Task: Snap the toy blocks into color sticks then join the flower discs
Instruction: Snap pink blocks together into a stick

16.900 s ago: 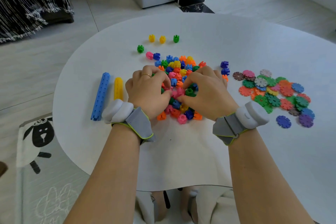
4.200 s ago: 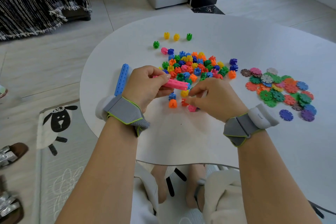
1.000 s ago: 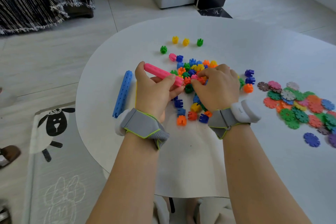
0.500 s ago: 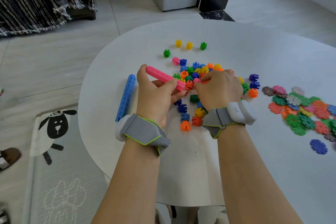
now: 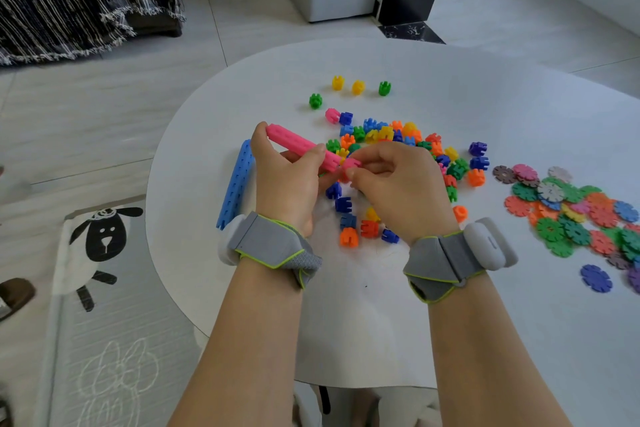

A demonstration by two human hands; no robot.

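because the white counter (image 5: pixel 450 315) shows no lip, a block that slips may roll off its near edge. both hands work just above the loose blocks (image 5: pixel 398 139) at frame centre, so a jolt could scatter them toward the flower discs (image 5: pixel 571 215) at the right edge and mix the two heaps. the left hand (image 5: pixel 287 184) holds the pink stick (image 5: pixel 298 146), thumb by its upper-left end and a fingertip across it, which leaves the lower-right end less braced. a slanted push there could buckle a joint. the right hand (image 5: pixel 398 184) pinches a single pink block (image 5: pixel 351 163) at that end; off-axis, it probably will not seat.

the discs are flat, notched and many-coloured, lying overlapped and unjoined. a blue stick (image 5: pixel 237 184) lies on the counter just left of the left hand, straight and knobbly. the pink stick is ribbed and slopes down to the right, left of centre. the pink block is small and half hidden by fingertips.
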